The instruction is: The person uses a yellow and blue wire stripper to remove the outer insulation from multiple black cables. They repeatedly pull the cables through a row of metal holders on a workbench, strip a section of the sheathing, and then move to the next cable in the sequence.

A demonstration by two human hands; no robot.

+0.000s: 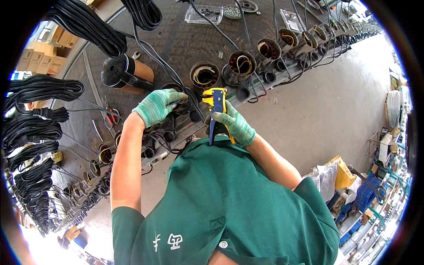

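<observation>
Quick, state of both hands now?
Left hand: partly closed; can't tell what it holds, if anything.
Right hand: closed, holding the yellow-and-blue wire stripper.

Shirt (247, 190): dk green, w/ white chars (175, 241) on wearer's L chest; approx. 2, lg & bold, one boxier, the other thinner.
Worktop (176, 51): dk brown, w/ faint rows of repeated lettering, too dim to read.
Cartons (45, 63): stacked upper L, w/ sm. marks on sides, too tiny to read.
</observation>
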